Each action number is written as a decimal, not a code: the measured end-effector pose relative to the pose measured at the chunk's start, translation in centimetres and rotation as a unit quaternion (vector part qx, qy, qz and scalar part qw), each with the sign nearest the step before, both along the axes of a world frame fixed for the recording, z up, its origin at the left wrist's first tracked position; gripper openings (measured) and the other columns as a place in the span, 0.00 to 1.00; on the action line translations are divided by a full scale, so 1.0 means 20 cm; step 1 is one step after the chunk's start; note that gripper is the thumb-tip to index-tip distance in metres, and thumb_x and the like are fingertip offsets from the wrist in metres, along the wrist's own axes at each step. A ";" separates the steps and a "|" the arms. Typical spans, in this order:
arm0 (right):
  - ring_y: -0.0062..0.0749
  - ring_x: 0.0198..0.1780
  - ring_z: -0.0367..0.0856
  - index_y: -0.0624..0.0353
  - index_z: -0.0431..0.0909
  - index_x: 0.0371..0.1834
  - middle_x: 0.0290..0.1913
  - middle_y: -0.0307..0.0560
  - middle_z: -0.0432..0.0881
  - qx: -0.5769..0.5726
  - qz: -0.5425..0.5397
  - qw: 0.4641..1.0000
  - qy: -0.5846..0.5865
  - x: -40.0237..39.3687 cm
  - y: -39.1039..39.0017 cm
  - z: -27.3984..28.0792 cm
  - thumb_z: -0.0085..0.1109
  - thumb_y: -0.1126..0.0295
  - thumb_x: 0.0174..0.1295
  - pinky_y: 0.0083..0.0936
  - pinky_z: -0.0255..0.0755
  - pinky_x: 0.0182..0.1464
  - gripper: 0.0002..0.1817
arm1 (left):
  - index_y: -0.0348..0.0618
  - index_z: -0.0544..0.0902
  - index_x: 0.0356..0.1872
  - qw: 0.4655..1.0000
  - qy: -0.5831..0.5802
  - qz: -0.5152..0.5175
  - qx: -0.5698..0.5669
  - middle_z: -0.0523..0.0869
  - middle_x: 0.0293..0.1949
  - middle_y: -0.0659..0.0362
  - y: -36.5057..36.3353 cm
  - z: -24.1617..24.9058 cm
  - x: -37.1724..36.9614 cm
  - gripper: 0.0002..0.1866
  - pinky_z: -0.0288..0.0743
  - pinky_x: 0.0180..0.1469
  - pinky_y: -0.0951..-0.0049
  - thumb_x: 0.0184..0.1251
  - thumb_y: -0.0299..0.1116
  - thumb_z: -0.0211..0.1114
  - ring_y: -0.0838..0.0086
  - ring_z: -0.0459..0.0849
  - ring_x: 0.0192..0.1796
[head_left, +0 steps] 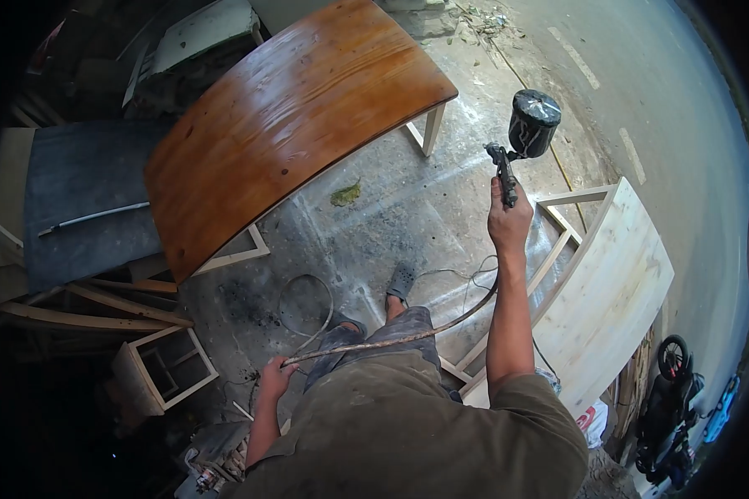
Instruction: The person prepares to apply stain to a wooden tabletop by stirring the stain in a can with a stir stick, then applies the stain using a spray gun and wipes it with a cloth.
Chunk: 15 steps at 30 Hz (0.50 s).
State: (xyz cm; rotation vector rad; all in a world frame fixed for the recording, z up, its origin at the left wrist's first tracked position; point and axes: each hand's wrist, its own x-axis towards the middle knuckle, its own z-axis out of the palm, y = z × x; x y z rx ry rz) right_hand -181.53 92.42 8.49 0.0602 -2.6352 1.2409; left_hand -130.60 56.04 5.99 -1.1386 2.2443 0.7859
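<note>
My right hand (509, 218) is raised at the right and closed around the handle of a spray gun (505, 170), which carries a dark paint-stained cup (533, 123). The hose (408, 337) runs from beside my right forearm across my waist to my left hand (275, 376), whose fingers are wrapped round it. Ahead of me stands a table with a glossy orange-brown wooden top (300, 100). Below and right of the spray gun is a pale, unpainted wooden table (612, 291).
A dark grey board (83, 183) with a thin white rod (100, 218) lies at the left. Below it are curved wooden pieces (100, 316) and a small wooden frame (175, 366). Hose loops and a leaf (346, 194) lie on the floor. A motorcycle (667, 407) stands lower right.
</note>
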 end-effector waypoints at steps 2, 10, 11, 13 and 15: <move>0.39 0.22 0.74 0.66 0.80 0.33 0.22 0.50 0.76 0.002 -0.020 1.000 0.022 0.00 0.01 -0.03 0.64 0.56 0.75 0.38 0.67 0.28 0.21 | 0.40 0.89 0.48 1.000 -0.001 0.002 0.000 0.89 0.44 0.46 -0.02 0.01 0.01 0.18 0.79 0.54 0.57 0.62 0.40 0.78 0.51 0.87 0.49; 0.28 0.23 0.72 0.64 0.84 0.41 0.22 0.45 0.76 -0.088 0.055 0.993 -0.056 0.35 -0.32 -0.05 0.64 0.59 0.75 0.32 0.68 0.29 0.16 | 0.40 0.89 0.48 0.996 0.008 0.087 -0.036 0.89 0.44 0.47 -0.26 0.05 0.33 0.18 0.79 0.52 0.58 0.62 0.40 0.78 0.53 0.88 0.47; 0.28 0.24 0.73 0.64 0.84 0.41 0.22 0.46 0.77 -0.086 0.076 0.992 -0.051 0.41 -0.37 -0.06 0.64 0.59 0.75 0.31 0.68 0.29 0.16 | 0.40 0.89 0.48 0.995 0.011 0.086 -0.042 0.89 0.43 0.47 -0.31 0.06 0.40 0.18 0.79 0.52 0.59 0.62 0.40 0.77 0.53 0.88 0.47; 0.29 0.25 0.73 0.64 0.85 0.45 0.24 0.48 0.78 -0.089 0.108 0.989 -0.053 0.54 -0.49 -0.10 0.65 0.59 0.75 0.32 0.69 0.30 0.15 | 0.39 0.89 0.48 0.994 0.022 0.088 -0.054 0.89 0.42 0.47 -0.36 0.10 0.48 0.17 0.79 0.51 0.59 0.63 0.39 0.76 0.54 0.88 0.46; 0.30 0.25 0.73 0.63 0.86 0.48 0.24 0.48 0.78 -0.092 0.122 0.984 -0.087 0.68 -0.60 -0.10 0.65 0.60 0.74 0.32 0.69 0.31 0.15 | 0.38 0.88 0.47 0.992 0.036 0.098 -0.064 0.89 0.41 0.48 -0.40 0.15 0.55 0.16 0.79 0.51 0.60 0.63 0.37 0.75 0.56 0.88 0.45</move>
